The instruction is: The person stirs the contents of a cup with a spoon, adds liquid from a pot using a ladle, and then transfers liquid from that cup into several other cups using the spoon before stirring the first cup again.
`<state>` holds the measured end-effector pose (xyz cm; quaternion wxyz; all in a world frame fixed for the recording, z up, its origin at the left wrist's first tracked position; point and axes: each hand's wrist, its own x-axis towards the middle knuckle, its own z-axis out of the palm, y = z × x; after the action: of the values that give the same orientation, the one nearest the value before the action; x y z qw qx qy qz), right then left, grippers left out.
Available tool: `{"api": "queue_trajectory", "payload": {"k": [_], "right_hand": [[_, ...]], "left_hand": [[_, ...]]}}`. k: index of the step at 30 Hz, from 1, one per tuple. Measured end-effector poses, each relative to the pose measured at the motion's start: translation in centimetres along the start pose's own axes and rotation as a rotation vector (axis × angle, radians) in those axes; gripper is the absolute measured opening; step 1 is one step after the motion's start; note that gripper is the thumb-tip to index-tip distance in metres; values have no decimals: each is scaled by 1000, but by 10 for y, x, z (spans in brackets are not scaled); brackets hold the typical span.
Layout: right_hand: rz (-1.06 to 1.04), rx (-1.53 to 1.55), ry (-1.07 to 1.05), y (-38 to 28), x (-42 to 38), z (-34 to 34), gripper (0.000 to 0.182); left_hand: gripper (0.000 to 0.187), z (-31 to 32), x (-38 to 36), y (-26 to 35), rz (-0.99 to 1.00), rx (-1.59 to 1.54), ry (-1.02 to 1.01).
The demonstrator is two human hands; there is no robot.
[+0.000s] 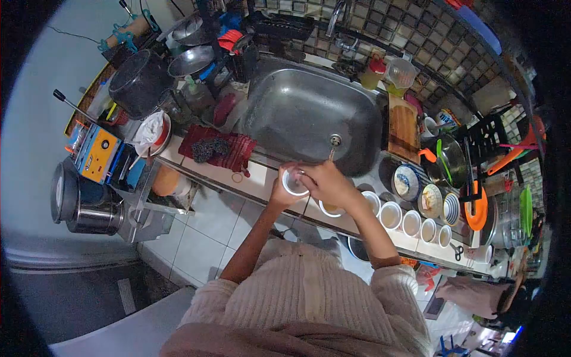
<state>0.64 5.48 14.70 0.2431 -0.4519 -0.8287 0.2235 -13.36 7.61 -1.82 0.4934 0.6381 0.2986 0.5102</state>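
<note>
My left hand (284, 189) is wrapped round a small white cup (295, 183) held at the counter's front edge, before the sink. My right hand (333, 187) is closed over the cup's rim. A thin handle (332, 153), which looks like a spoon's, sticks up from the right fist; its lower end is hidden by the fingers. Under my right wrist stands a white cup (331, 208), partly covered. Farther right, a row of several white cups with pale brown contents lines the edge, among them a cup (390, 215) and a smaller one (445, 236).
Behind my hands lies the steel sink (297, 107). To the left are a red cloth (238, 156) with a dark scrubber (208, 150) and a bowl of white cream (151, 128). Patterned bowls (406, 181), a wooden board (403, 128) and scissors (457, 251) are on the right.
</note>
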Motion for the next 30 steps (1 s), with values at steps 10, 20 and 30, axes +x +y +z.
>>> {"api": "queue_trajectory", "payload": {"k": [10, 20, 30], "right_hand": [[54, 6, -90, 0, -3, -8, 15], [26, -27, -65, 4, -5, -10, 15], [98, -28, -81, 1, -4, -9, 14]], "left_hand": [[81, -7, 2, 51, -68, -92, -72], [73, -13, 2, 47, -80, 76, -102], [70, -10, 3, 58, -113, 47, -80]]}}
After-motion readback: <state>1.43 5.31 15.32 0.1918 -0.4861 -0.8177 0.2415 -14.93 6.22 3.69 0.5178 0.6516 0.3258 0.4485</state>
